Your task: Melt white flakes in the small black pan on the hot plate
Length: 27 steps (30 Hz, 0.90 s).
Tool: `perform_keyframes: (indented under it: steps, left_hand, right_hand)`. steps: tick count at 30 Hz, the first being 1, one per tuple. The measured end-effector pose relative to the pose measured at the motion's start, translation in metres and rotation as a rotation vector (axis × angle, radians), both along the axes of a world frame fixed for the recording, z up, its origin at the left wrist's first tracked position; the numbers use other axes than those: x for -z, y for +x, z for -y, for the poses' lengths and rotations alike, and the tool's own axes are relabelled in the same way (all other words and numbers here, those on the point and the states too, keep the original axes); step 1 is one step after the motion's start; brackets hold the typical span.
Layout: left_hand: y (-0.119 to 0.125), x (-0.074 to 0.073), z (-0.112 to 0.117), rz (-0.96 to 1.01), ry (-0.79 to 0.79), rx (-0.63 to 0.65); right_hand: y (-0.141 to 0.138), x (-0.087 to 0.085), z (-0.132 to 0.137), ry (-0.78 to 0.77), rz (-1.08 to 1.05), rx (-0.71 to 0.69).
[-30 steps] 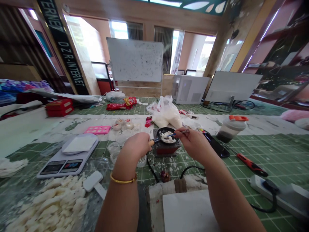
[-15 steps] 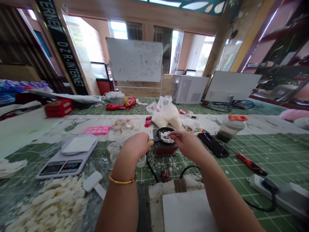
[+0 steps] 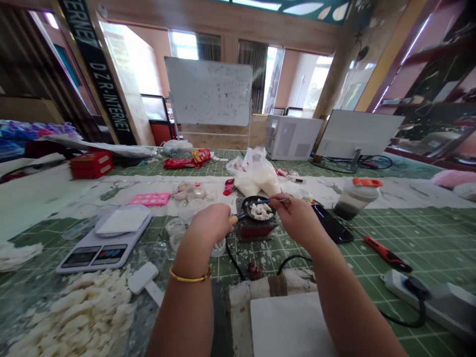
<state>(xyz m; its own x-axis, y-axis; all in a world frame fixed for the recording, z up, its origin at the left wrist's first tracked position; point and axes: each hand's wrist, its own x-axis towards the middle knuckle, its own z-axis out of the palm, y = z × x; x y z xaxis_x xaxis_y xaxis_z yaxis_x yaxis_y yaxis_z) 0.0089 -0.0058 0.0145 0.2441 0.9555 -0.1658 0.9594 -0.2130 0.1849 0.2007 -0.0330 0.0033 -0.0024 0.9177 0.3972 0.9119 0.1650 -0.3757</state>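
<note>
A tiny black pan (image 3: 258,208) holding white chunks sits on a small red-and-black heater (image 3: 256,229). My left hand (image 3: 211,223) is closed around the pan's orange-tipped handle. My right hand (image 3: 295,215) pinches a thin stirring stick (image 3: 270,201) whose blue tip reaches into the pan over the white pieces. A gold bangle circles my left wrist.
A digital scale (image 3: 106,239) with a white sheet stands left, a heap of white flakes (image 3: 74,312) in front of it. A phone (image 3: 332,223), a lidded cup (image 3: 354,197), a red cutter (image 3: 387,254), a power strip (image 3: 427,295), a white bag (image 3: 255,173) and a white pad (image 3: 290,325) lie around.
My right hand has shifted slightly right and back while moving the stick in the pan. The left hand stays on the handle.
</note>
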Motion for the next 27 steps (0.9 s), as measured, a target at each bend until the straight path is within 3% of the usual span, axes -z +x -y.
perform_keyframes:
  steps: [4,9,13,18,27]
  left_hand:
    - [0.000,0.001,0.000,-0.002,0.006,0.003]
    - [0.000,0.001,0.000,-0.003,0.012,0.011]
    - [0.000,0.000,0.001,-0.005,0.010,0.005]
    - [0.000,0.001,0.000,0.012,-0.017,-0.002]
    - [0.001,0.002,-0.001,-0.001,-0.012,-0.002]
  right_hand:
    - [0.003,-0.001,-0.001,-0.084,0.054,-0.023]
    - [0.005,-0.004,0.001,-0.046,0.068,0.032]
    - [0.004,-0.004,0.001,-0.111,0.077,-0.018]
    - [0.007,-0.011,0.009,-0.048,0.057,0.030]
    - [0.008,-0.011,0.011,-0.063,0.041,0.045]
